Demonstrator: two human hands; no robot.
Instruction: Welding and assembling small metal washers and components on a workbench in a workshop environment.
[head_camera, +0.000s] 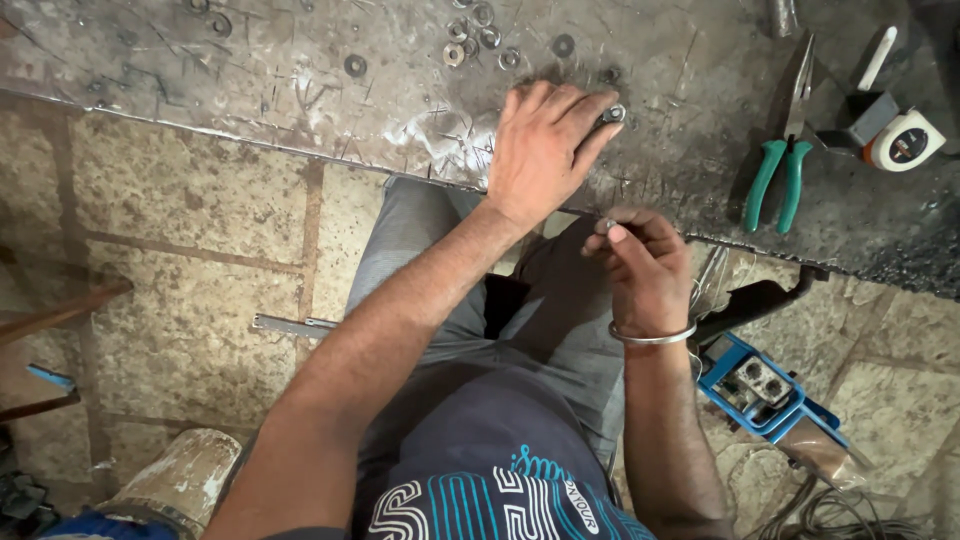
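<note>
Pinching nut (613, 113), left hand (545, 150) outstretched

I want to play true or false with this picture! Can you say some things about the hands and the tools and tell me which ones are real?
1. The left hand reaches onto the metal bench and pinches a small nut. True.
2. The right hand is empty and flat on the bench. False: it holds a small metal piece in its fingertips, off the bench edge.
3. The pliers have red handles. False: the handles are green.
4. Loose washers lie on the bench beyond the left hand. True.
5. The right wrist wears a metal bangle. True.
</note>
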